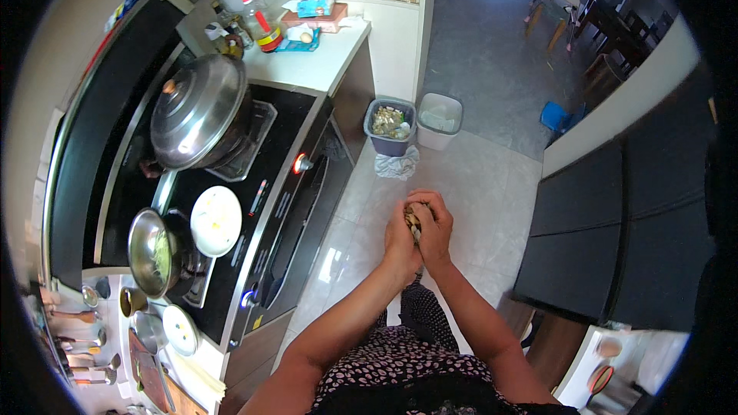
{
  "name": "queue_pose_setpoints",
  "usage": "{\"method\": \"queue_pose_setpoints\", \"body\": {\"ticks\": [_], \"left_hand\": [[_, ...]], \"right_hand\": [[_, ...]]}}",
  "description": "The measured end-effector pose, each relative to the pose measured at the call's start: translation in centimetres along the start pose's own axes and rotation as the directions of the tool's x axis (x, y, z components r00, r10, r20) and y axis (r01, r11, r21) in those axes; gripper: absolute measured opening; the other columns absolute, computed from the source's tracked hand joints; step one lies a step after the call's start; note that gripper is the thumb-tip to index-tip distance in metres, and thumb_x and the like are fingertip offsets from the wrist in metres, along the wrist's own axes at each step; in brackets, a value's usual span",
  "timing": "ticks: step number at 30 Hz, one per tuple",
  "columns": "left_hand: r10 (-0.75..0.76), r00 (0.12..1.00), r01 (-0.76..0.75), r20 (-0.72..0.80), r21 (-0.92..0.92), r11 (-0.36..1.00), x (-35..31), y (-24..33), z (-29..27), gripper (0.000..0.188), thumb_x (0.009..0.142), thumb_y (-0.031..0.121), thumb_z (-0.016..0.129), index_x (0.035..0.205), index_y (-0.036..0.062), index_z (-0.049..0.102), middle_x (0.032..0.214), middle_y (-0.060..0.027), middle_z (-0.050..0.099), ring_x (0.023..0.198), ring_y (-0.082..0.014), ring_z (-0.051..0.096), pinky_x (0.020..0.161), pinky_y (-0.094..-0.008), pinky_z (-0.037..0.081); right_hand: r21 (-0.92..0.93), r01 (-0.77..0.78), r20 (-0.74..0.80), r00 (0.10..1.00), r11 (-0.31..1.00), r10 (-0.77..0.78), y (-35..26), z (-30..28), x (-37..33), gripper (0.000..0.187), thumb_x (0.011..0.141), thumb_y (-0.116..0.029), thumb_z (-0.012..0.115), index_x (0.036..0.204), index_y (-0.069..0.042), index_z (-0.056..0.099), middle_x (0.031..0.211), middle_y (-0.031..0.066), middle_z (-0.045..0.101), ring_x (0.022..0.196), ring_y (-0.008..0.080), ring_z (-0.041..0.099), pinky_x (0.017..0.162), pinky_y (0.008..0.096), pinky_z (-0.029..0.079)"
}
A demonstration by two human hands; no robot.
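Note:
My left hand (398,237) and my right hand (437,232) are cupped together in front of my body, over the tiled floor. Between them they hold a clump of small brown and pale scraps (413,223), perhaps peelings or shells; their exact kind is too small to tell. Fingers of both hands curl round the clump and hide part of it. Farther ahead, apart from my hands, stands a grey bin (370,127) with mixed food scraps (390,121) inside. A white bin (440,138) with a liner is beside it on the right.
Along the left runs a black stove (296,119) bearing a lidded steel pot (198,111), a pan (138,261) with shredded greens and a white plate (216,221). A crumpled cloth or bag (397,163) lies before the grey bin. Dark cabinet doors (584,215) stand on the right.

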State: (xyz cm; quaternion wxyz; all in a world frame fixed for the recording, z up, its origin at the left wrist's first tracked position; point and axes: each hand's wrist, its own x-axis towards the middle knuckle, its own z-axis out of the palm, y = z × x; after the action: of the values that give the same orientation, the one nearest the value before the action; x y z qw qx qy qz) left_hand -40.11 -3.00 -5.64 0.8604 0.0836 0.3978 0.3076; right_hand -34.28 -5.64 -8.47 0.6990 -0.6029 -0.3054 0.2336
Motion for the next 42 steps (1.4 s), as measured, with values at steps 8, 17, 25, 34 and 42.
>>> {"method": "queue_pose_setpoints", "body": {"ticks": [8,17,25,34,42], "left_hand": [[-0.065,0.993,0.046,-0.096,-0.188,0.981,16.1,1.5,1.5,0.034,0.100,0.033,0.041,0.112,0.0042,0.054,0.111,-0.0102,0.060,0.101,-0.0219,0.061,0.084,-0.0360,0.052],[0.005,0.955,-0.058,-0.297,-0.172,0.983,34.3,6.4,3.6,0.032,0.099,0.032,0.044,0.111,0.0051,0.055,0.108,-0.0097,0.062,0.101,-0.0229,0.062,0.085,-0.0369,0.053],[0.023,0.976,-0.056,-0.215,-0.149,0.987,47.6,9.7,3.4,0.042,0.103,0.034,0.044,0.130,0.0027,0.049,0.125,-0.0123,0.057,0.109,-0.0264,0.061,0.091,-0.0409,0.052],[-0.043,0.978,0.060,-0.206,0.075,0.995,57.4,12.8,3.6,0.066,0.097,0.057,0.046,0.144,0.0118,0.037,0.145,-0.0127,0.041,0.134,-0.0294,0.039,0.109,-0.0536,0.032],[0.112,0.992,-0.115,-0.061,-0.044,0.992,58.9,12.2,-0.5,0.062,0.098,0.056,0.042,0.142,0.0119,0.040,0.142,-0.0094,0.046,0.131,-0.0263,0.044,0.105,-0.0445,0.039]], "right_hand": [[-0.092,-0.049,0.097,0.994,0.995,0.058,7.4,1.3,13.2,0.008,0.087,-0.005,0.056,0.088,0.000,0.062,0.092,0.0095,0.062,0.087,0.0198,0.060,0.081,0.0310,0.047],[-0.011,-0.421,0.074,0.904,0.907,0.421,19.4,5.4,27.9,0.014,0.088,-0.015,0.062,0.089,-0.001,0.066,0.081,0.0050,0.064,0.077,0.0143,0.059,0.072,0.0293,0.048],[0.304,-0.650,0.118,0.751,0.696,0.649,29.8,7.9,38.1,0.023,0.090,-0.024,0.060,0.097,-0.003,0.066,0.092,0.0041,0.064,0.081,0.0171,0.062,0.075,0.0301,0.049],[-0.150,-0.601,0.207,0.757,0.785,0.619,41.6,7.3,48.3,0.050,0.096,-0.045,0.049,0.126,-0.005,0.057,0.122,0.0138,0.059,0.110,0.0275,0.056,0.092,0.0413,0.045],[-0.411,0.265,0.556,0.831,0.872,0.010,25.5,10.8,46.9,0.045,0.098,-0.033,0.052,0.132,-0.004,0.050,0.133,0.0154,0.052,0.123,0.0274,0.049,0.102,0.0381,0.039]]}}
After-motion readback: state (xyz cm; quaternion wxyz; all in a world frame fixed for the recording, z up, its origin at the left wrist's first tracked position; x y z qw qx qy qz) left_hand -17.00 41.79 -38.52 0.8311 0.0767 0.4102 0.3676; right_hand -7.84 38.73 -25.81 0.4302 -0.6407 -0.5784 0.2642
